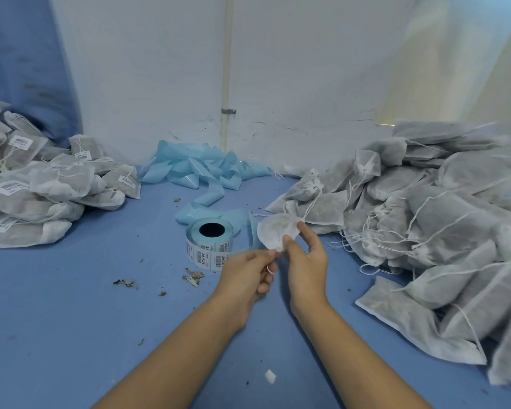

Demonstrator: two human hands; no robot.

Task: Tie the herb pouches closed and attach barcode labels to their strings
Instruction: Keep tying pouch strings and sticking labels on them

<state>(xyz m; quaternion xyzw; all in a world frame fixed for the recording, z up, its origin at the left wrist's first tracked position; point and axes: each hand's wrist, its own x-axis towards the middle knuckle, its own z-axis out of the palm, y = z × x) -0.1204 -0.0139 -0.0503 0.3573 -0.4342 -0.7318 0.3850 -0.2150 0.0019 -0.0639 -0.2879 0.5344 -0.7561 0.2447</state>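
I hold one herb pouch up at the centre of the frame, just above the bench. My right hand pinches its lower edge between thumb and fingers, with the body of the pouch fanning up and left from my fingertips. My left hand sits just left of it, fingers curled, pinching the string, which loops round one finger. The label roll stands just left of the pouch, nearer my left hand, so that hand looks best placed to peel a barcode. Untied pouches pile at the right of the frame; labelled pouches lie at the left.
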